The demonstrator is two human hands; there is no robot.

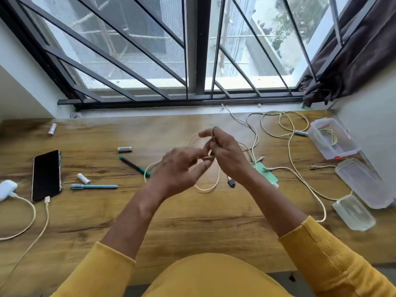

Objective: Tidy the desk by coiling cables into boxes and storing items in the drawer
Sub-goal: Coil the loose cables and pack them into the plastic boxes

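A cream cable point(216, 181) hangs in loops above the middle of the wooden desk point(192, 221). My right hand point(227, 155) pinches the gathered loops near their top. My left hand point(182, 168), blurred, pinches a strand of the same cable just beside the right hand's fingers. More cream cable point(300, 174) trails across the desk to the right. An open clear box point(333, 138) at the right edge holds a coiled cable. Two more clear boxes point(364, 183) point(353, 212) lie in front of it.
A black phone point(46, 175) with a plugged-in cable and a white charger point(7, 189) lie at the left. Three batteries point(52, 129) point(124, 149) point(83, 178), a blue pen point(94, 186), a green-capped pen point(135, 167) and a green card point(265, 172) are scattered about. A barred window lies behind.
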